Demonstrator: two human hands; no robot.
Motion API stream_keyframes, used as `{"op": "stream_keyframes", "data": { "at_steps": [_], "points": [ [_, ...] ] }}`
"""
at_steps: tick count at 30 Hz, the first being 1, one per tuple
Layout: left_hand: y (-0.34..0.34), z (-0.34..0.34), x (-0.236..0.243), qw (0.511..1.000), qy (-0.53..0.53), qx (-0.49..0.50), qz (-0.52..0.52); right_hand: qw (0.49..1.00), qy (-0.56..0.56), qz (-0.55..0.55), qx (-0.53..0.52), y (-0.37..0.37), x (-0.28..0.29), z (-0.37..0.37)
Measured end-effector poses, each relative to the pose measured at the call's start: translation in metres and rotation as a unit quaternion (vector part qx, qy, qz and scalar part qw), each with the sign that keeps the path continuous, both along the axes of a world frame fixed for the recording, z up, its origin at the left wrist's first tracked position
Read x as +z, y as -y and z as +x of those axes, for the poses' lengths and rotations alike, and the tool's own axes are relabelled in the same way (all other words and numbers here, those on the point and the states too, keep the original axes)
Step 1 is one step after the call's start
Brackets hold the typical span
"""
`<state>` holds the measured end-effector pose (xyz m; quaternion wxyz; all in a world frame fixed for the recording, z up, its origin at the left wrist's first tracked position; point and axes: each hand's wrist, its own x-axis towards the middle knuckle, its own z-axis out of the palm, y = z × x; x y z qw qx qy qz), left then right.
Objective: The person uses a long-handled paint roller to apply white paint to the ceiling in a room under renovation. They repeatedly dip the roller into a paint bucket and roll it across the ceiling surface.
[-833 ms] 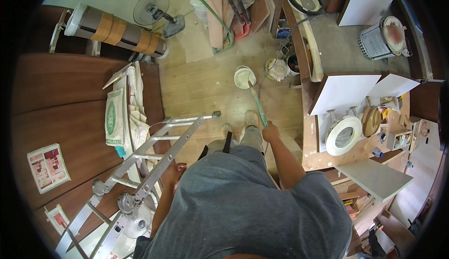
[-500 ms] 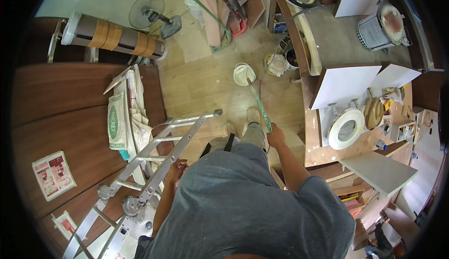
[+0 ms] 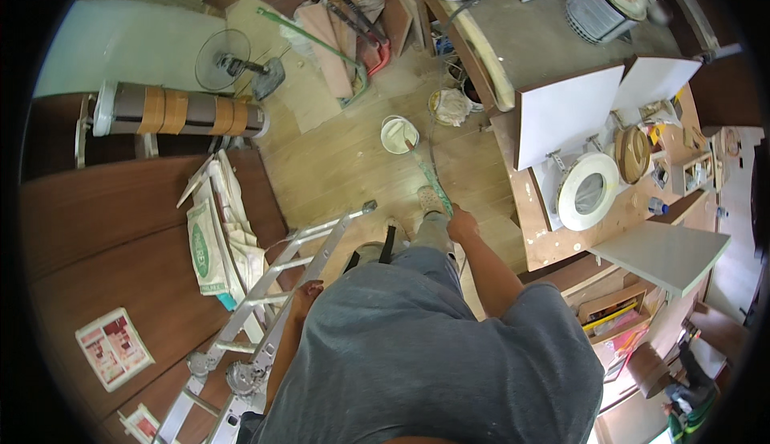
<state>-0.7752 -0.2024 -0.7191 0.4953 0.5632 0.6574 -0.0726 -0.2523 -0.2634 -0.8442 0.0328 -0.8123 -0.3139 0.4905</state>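
My right hand (image 3: 463, 226) is closed round the near end of a long green stick (image 3: 428, 174). The stick slants forward and left to a white bucket (image 3: 384, 145) on the floor, where its brownish far end meets the near rim. Pale, creamy material shows inside the bucket; whether the tip dips into it, I cannot tell. My left hand (image 3: 306, 295) hangs low beside my body, fingers loosely curled, with nothing visible in it. It is nearest to an aluminium ladder (image 3: 287, 266), and I cannot tell whether they touch.
Ahead stand a fan (image 3: 268, 80) and a leaning green-framed tool (image 3: 313, 41). A wrapped bucket (image 3: 451, 108) sits beyond the white one. To the right, a workbench (image 3: 553, 248) bears white panels, a round white frame (image 3: 565, 203) and a paint pail (image 3: 595, 12). A person (image 3: 695, 388) is at far right.
My view has turned, so the surroundings appear shifted. The stick's far end has gone from inside the bucket's opening to its near rim. My right hand keeps its hold.
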Motion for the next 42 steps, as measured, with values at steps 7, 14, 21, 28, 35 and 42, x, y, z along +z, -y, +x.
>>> {"op": "stream_keyframes", "data": {
  "at_steps": [7,14,21,28,35,42],
  "points": [
    [-0.043,-0.002,0.008,0.994,0.034,-0.09,0.048,0.998,-0.029,-0.014,-0.06,0.021,0.03,-0.007],
    [-0.075,0.006,-0.019,0.982,0.036,-0.183,0.012,0.985,-0.058,-0.067,-0.147,0.008,0.016,-0.036],
    [-0.128,0.032,-0.028,0.966,0.027,-0.257,0.018,0.983,-0.096,0.001,-0.159,0.061,0.044,-0.052],
    [-0.156,0.031,-0.014,0.945,0.062,-0.315,0.058,0.994,-0.039,0.058,-0.088,0.101,-0.035,-0.091],
    [-0.099,0.06,0.022,0.949,0.127,-0.287,-0.014,0.945,-0.213,0.097,-0.229,0.215,0.0,-0.129],
    [-0.046,0.098,-0.021,0.914,0.226,-0.321,-0.105,0.91,-0.288,0.184,-0.236,0.302,0.105,-0.172]
  ]
}}
